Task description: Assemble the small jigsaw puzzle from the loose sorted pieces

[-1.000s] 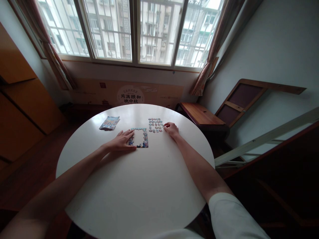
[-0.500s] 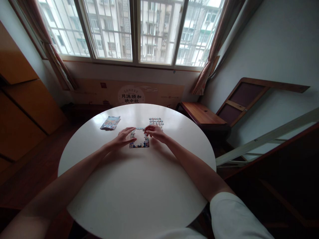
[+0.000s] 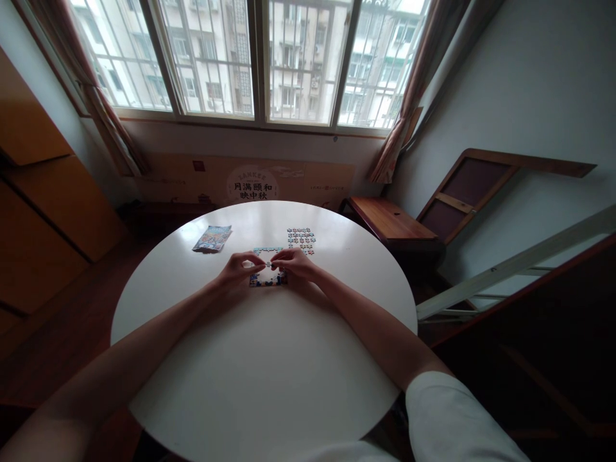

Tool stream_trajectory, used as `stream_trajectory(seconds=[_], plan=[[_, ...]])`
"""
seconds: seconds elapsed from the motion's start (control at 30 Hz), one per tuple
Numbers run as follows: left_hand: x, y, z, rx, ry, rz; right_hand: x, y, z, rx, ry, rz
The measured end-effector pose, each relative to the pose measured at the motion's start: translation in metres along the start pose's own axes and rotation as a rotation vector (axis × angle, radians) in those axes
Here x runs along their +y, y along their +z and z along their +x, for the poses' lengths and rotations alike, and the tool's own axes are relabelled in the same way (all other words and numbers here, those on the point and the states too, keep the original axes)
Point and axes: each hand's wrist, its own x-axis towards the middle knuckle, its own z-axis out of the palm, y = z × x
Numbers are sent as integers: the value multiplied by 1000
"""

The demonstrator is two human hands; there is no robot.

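Over the middle of a small jigsaw frame [image 3: 269, 281], both hands meet at a tiny puzzle piece [image 3: 268, 264]. My left hand [image 3: 240, 265] pinches its left side between thumb and fingers. From the right, my right hand [image 3: 294, 262] pinches the same piece. The joined pieces form a rectangular border with the white tabletop showing inside; my hands cover parts of its left and right sides. Just beyond my right hand, several loose puzzle pieces [image 3: 301, 234] lie in rows.
A crumpled, colourful packet [image 3: 212, 238] lies at the left on the round white table [image 3: 269, 359]. A wooden bench [image 3: 389, 218] stands past the table's right edge. Behind the table are a printed panel [image 3: 308, 173] and a barred window.
My left hand has gone from spread fingers to a pinch. My right hand has come left and nearer, and the two now meet at a puzzle piece over the frame's middle.
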Motion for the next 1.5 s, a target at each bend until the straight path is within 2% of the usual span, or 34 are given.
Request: stream_trajectory(seconds=[0.37,0.5,0.77,1.2,1.5], plan=[[-11,0,3,-24,67,-13,2,0,0,-16,-2,-16],[-14,0,4,0,83,-5,-1,2,-1,-6,8,12],[-20,-1,7,58,62,-46,-6,0,-3,14,61,60],[-24,-2,8,67,32,-86,0,2,-2,66,63,49],[-28,-1,8,61,26,-85,1,3,-1,52,36,83]])
